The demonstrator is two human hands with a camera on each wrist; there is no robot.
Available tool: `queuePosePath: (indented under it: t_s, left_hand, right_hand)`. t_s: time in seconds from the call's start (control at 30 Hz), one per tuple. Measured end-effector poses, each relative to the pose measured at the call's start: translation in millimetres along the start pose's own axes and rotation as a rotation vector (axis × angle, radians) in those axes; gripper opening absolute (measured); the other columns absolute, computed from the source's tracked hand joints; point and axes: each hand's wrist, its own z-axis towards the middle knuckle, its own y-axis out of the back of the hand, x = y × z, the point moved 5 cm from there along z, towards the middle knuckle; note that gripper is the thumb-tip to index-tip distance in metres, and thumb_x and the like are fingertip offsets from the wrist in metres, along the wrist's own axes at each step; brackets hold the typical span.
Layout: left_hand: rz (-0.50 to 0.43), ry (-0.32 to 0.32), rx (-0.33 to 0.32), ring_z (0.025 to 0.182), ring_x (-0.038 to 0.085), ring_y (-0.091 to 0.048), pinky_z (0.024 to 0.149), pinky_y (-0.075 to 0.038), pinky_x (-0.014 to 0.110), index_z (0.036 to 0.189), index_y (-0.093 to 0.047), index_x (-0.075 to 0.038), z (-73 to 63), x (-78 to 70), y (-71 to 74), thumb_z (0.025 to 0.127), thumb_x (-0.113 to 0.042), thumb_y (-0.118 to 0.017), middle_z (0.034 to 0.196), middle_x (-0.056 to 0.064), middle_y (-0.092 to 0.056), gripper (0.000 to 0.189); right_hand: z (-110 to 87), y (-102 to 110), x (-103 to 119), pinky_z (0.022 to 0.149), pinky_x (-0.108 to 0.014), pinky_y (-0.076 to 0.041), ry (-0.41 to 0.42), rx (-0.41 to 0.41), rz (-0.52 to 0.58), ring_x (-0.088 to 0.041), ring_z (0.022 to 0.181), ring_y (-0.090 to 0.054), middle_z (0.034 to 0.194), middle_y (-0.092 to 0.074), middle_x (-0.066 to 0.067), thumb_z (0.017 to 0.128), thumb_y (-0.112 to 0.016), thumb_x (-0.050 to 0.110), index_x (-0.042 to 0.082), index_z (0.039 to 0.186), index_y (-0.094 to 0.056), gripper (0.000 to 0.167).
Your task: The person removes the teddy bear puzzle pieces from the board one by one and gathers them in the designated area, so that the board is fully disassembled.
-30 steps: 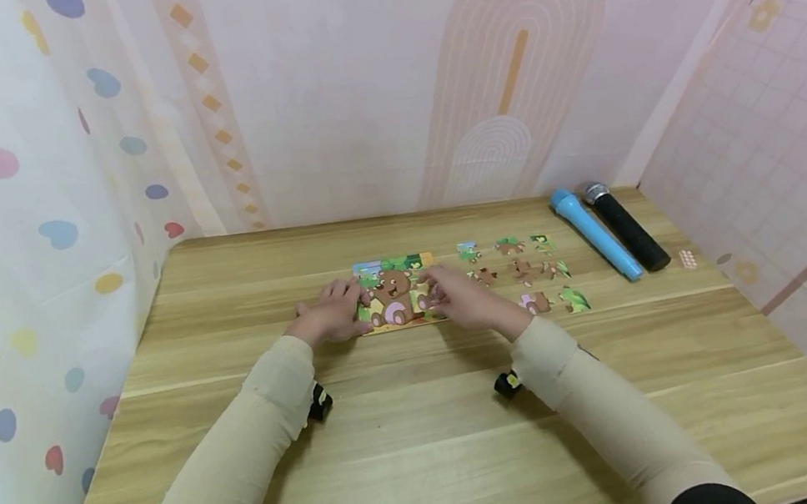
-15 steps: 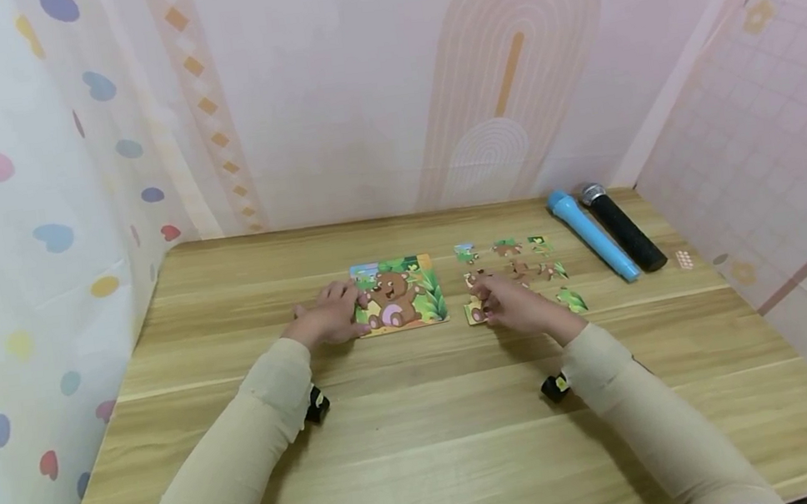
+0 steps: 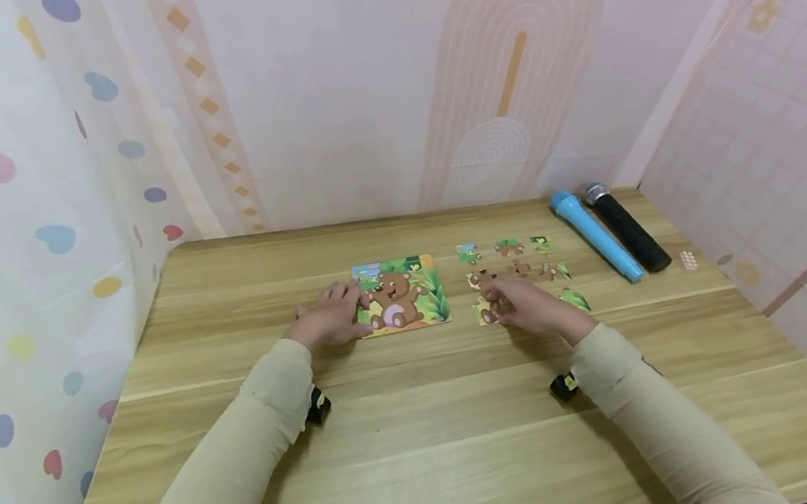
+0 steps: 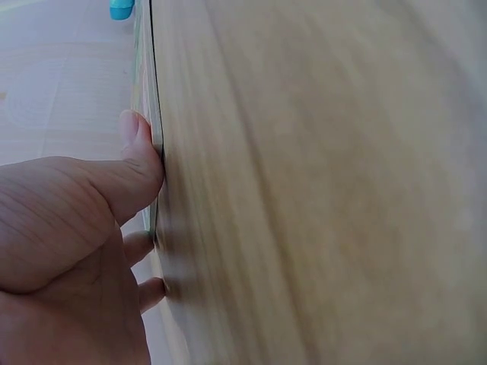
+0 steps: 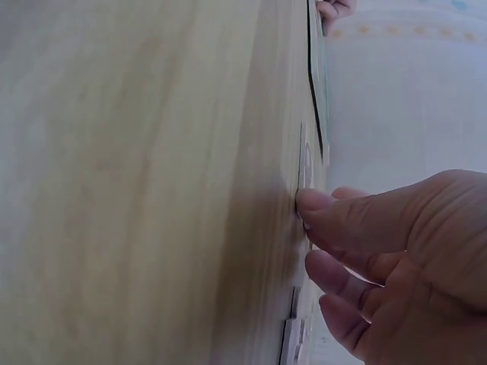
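A puzzle board (image 3: 402, 301) with a brown bear picture lies flat on the table. My left hand (image 3: 331, 314) rests on its left side, the thumb (image 4: 141, 156) at the near edge and the fingers loosely bent along the left edge. To the right of the board, my right hand (image 3: 531, 305) pinches a yellow puzzle piece (image 3: 485, 312) showing a bear's foot, low at the tabletop. In the right wrist view its thumb (image 5: 335, 217) presses that piece's near edge. The hand hides neighbouring pieces in the front row.
Several loose puzzle pieces lie in rows around the right hand, including a blue-topped piece (image 3: 467, 253) at the back and a green leaf piece (image 3: 574, 299) in front. A blue microphone (image 3: 596, 237) and a black microphone (image 3: 627, 229) lie back right, beside a small dotted item (image 3: 688, 260).
My right hand has carried the bear-foot piece from over the board's right part to the front row of loose pieces, lately shifting slightly further right. The left hand has stayed put.
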Motion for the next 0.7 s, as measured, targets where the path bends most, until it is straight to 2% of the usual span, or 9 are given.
queuePosePath:
  t_s: [0.3,0.57,0.7]
  left_hand:
    - [-0.016,0.0,-0.004,0.152,0.043,-0.006,0.101,-0.004,0.087,0.122,-0.048,-0.016,-0.3,0.4,1.4,0.102,-0.033,-0.062,0.168,0.019,-0.002,0.03]
    - [-0.011,0.003,-0.01,0.152,0.042,-0.008,0.102,-0.005,0.086,0.122,-0.048,-0.017,-0.2,0.0,0.6,0.102,-0.034,-0.062,0.169,0.017,-0.003,0.03]
    - [0.0,0.012,-0.01,0.152,0.042,-0.007,0.102,-0.004,0.086,0.122,-0.048,-0.017,3.2,2.6,-2.0,0.102,-0.036,-0.062,0.169,0.017,-0.002,0.031]
  right_hand:
    - [-0.4,3.6,-7.4,0.093,-0.047,-0.052,-0.004,-0.019,-0.054,-0.033,0.108,-0.06,0.116,-0.062,-0.019,0.086,-0.074,-0.009,-0.006,0.126,-0.056,0.043]
    - [-0.3,3.2,-7.2,0.092,-0.047,-0.052,0.011,-0.032,-0.065,-0.032,0.107,-0.06,0.114,-0.062,-0.018,0.086,-0.075,-0.009,-0.006,0.122,-0.057,0.04]
    - [-1.1,2.6,-6.6,0.092,-0.046,-0.052,0.002,-0.028,-0.035,-0.032,0.106,-0.059,0.113,-0.061,-0.018,0.087,-0.074,-0.01,-0.007,0.123,-0.056,0.04]
